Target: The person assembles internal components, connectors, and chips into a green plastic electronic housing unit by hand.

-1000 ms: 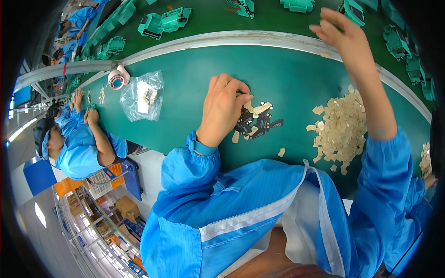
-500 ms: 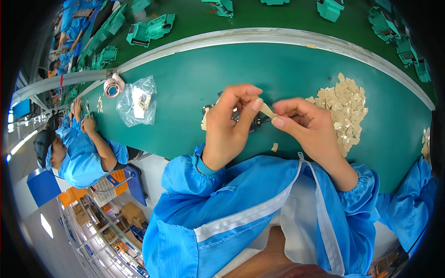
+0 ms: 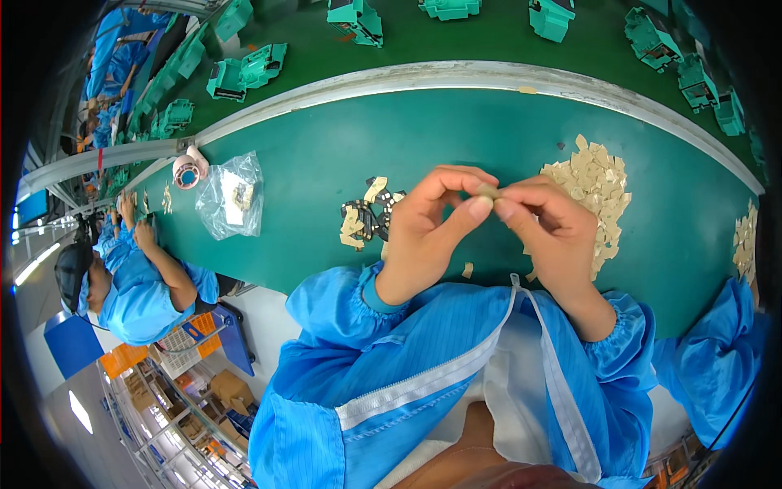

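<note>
Between my two hands is a small beige piece of paper-like tape (image 3: pixel 489 192), mostly hidden by the fingertips. My left hand (image 3: pixel 430 236) pinches one end of it with thumb and forefinger. From the other side, my right hand (image 3: pixel 557 230) pinches it too, fingertips almost touching the left's. A cluster of small black parts (image 3: pixel 380 222) with beige pieces on them lies on the table beside my left hand. Behind and beside my right hand spreads a heap of beige pieces (image 3: pixel 596 196). One loose beige scrap (image 3: pixel 467 270) lies below the hands.
A clear plastic bag (image 3: pixel 231 196) and a tape roll (image 3: pixel 187 171) lie on the green table (image 3: pixel 309 147) at left. Beyond the metal rail (image 3: pixel 440 75), green housings (image 3: pixel 354 20) stand on a dark green surface. A co-worker (image 3: pixel 134 285) sits at left; another blue sleeve (image 3: pixel 709 359) shows at right.
The beige strip, stretched visibly between my fingers before, is now mostly covered as my fingertips come together. My hands sit farther right of the black parts, which show more fully. The whole view has shifted slightly.
</note>
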The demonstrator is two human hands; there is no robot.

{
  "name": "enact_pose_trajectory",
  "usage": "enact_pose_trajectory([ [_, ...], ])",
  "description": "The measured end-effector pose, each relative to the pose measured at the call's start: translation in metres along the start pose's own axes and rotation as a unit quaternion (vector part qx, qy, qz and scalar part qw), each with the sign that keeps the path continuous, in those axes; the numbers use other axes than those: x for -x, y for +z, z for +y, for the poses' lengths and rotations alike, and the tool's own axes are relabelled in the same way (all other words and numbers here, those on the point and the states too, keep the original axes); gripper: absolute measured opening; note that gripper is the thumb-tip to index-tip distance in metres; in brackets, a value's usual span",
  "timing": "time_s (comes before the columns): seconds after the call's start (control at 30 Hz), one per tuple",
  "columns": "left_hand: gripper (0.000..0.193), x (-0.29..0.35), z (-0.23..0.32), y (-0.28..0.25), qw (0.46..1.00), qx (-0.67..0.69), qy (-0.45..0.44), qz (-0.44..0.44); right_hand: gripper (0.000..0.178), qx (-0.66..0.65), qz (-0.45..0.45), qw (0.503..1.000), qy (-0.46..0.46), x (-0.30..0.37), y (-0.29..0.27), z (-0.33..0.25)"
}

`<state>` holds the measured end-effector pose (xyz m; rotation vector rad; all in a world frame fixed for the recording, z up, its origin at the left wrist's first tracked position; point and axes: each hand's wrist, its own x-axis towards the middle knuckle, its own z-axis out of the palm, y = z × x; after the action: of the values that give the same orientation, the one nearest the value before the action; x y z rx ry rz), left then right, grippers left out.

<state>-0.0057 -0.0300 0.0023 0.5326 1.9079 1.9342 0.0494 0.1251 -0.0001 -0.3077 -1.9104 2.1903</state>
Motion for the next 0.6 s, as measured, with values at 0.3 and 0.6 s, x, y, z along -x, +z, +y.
enact_pose_trajectory([
  [0.3,0.012,-0.015,0.02,-0.004,0.957,-0.266,0.05,-0.103,0.011,-0.057,0.008,0.997,0.053,-0.01,-0.009,-0.013],
  [0.6,0.022,-0.014,0.012,-0.001,0.97,-0.198,0.119,-0.077,0.028,-0.082,-0.1,0.978,0.162,-0.013,-0.022,-0.005],
])
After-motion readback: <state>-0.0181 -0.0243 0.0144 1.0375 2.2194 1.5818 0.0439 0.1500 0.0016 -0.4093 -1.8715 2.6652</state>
